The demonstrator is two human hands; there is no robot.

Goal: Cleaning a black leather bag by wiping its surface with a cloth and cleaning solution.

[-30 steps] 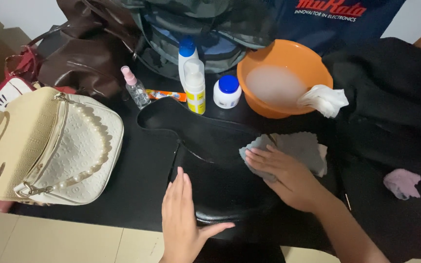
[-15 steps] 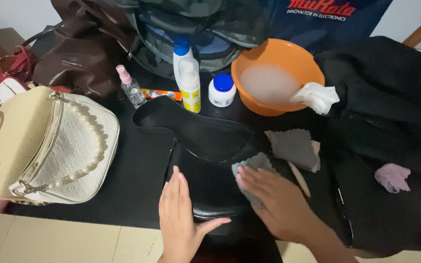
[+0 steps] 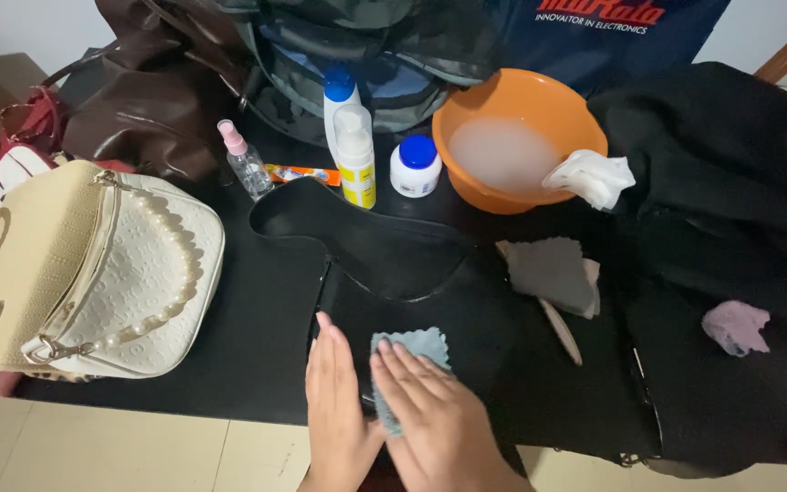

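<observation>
Fingers of your right hand [image 3: 430, 410] lie flat, pressing the small grey-blue cloth [image 3: 409, 360] onto the black leather bag [image 3: 412, 273]; your left hand [image 3: 337, 410] rests open just beside, and the bag runs away up-left.

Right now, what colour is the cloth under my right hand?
Light grey-blue cloth, seen in the head view.

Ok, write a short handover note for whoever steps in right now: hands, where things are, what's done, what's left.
Left hand: flat on the black bag, steadying it, holding nothing.
Right hand: pressing a small grey cloth onto the bag's front.
Nearby: orange basin of cloudy water with a white cloth on its rim, bottles behind, a second grey cloth to the right.
Done: cannot tell how much is wiped.
Left: probably the rest of the bag's surface.
</observation>
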